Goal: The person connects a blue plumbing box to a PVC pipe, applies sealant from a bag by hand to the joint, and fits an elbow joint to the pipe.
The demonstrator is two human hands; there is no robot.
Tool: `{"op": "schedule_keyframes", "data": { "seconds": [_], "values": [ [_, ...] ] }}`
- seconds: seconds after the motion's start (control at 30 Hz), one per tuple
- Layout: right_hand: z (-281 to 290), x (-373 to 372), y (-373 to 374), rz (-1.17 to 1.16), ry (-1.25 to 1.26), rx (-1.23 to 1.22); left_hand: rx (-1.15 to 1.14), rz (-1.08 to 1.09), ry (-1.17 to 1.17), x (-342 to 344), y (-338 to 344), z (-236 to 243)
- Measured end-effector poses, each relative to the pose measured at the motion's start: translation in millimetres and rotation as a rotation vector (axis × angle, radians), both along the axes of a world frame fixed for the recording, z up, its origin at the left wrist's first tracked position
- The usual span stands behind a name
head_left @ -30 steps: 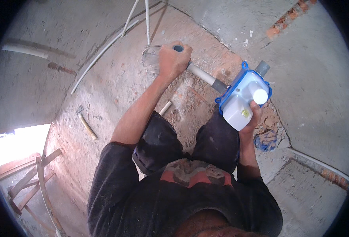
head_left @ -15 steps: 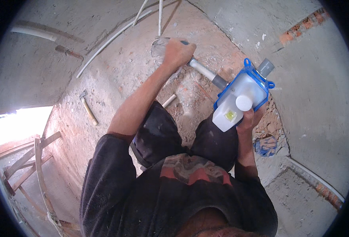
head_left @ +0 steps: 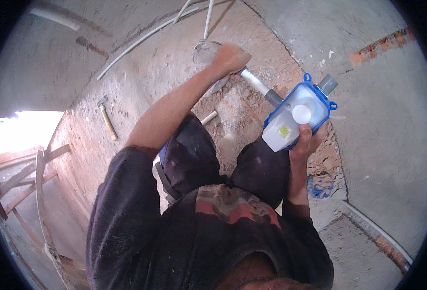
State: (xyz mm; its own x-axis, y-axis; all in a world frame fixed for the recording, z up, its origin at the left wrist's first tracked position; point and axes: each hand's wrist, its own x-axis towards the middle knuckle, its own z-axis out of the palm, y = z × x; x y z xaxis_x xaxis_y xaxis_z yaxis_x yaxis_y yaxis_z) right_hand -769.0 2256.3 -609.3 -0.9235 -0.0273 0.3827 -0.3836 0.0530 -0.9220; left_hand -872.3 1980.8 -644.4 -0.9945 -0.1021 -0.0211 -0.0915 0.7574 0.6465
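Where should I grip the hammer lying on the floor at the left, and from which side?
The hammer is probably best taken by its slim pale handle, coming from the person's side: the handle's free end points that way, the grey head lies farther off, and nothing covers either.

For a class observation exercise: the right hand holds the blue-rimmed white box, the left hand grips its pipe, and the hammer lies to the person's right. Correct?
Not quite: the head view shows the hammer lying to the person's left. The rest stands: the right hand holds the blue-rimmed white box, and the left hand grips its pipe.
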Motion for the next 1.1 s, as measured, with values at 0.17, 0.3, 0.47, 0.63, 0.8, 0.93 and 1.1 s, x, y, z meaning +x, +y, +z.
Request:
{"op": "schedule_keyframes", "data": {
  "seconds": [0.17,0.3,0.47,0.63,0.8,0.93,1.1],
  "values": [
    [-7,-1,2,0.02,0.015,-0.021,0.103,0.043,-0.131,3,4,10],
    [-7,-1,5,0.031,0.042,-0.009,0.359,0.187,0.006,15,4,10],
    [-13,-3,13,-0.005,-0.07,-0.125,0.5,0.241,0.079,40,13,26],
    [-27,-8,29,-0.038,-0.213,-0.23,0.544,0.219,0.126,54,15,46],
    [-24,-4,35,-0.017,-0.363,-0.381,0.566,0.176,0.164,65,16,55],
    [-19,1,33,-0.022,-0.339,-0.384,0.551,0.228,0.212,76,21,57],
    [-39,1,46,-0.019,-0.296,-0.351,0.641,0.198,0.238,82,18,48]
  ]
}}
